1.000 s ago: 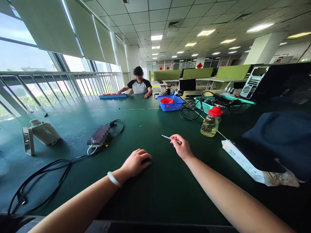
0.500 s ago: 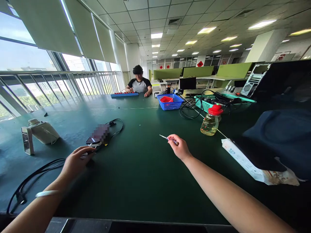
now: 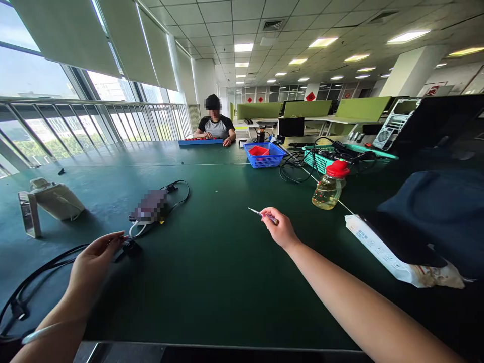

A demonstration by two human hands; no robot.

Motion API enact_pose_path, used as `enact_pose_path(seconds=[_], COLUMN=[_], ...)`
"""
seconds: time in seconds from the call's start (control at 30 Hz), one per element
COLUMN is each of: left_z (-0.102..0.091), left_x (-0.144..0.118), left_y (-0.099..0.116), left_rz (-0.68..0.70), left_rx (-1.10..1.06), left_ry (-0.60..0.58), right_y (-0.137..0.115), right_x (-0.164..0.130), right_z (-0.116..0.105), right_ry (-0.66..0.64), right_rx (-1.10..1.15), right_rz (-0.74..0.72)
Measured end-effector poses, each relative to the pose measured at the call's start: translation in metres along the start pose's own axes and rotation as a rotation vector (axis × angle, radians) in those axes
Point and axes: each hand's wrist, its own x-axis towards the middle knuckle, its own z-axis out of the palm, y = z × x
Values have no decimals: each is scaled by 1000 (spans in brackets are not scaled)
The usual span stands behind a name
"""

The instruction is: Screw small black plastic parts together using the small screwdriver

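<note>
In my right hand (image 3: 280, 229) is a small screwdriver (image 3: 254, 211), gripped by its handle with the thin metal shaft pointing left, above the dark green table (image 3: 212, 272). My left hand (image 3: 94, 259) is closed, its thumb and fingertips pinched together; what they hold, if anything, is too small to name. Close to those fingertips lie a black plug (image 3: 131, 248) and a white cable (image 3: 139, 231). The cable leads to a blurred phone-like device (image 3: 149, 206) on the table, with a thin black cord (image 3: 188, 189) behind it.
At left stand a beige box-shaped object (image 3: 58, 199) and black cables (image 3: 47, 267). To the right are a red-lidded bottle (image 3: 328, 189), a white box (image 3: 378, 247) and dark cloth (image 3: 434, 206). Farther back, a blue basket (image 3: 264, 160), a green basket (image 3: 315, 161) and a seated person (image 3: 215, 126).
My left hand has drawn back to the left and toward me, away from the device, uncovering the white cable and black plug. The right hand with the screwdriver has barely moved.
</note>
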Motion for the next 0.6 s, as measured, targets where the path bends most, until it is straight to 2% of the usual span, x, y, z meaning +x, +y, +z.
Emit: enact_pose_path(seconds=[0.1,0.17,0.33,0.5,0.6], left_z=[1,2,4,4,4], left_x=[-2,-1,3,2,2], left_y=[1,-1,-12,-13,-14], left_rz=[-145,-188,-100,0,-20], left_rx=[-61,-3,138,201,215], left_ry=[-47,-43,-46,-37,-39], right_y=[0,0,0,0,-1], right_x=[0,-1,-3,-3,-3], right_z=[0,1,0,1,1], right_ry=[-10,-21,-25,-38,-44], right_rx=[4,11,17,12,18], right_rz=[10,17,17,8,13])
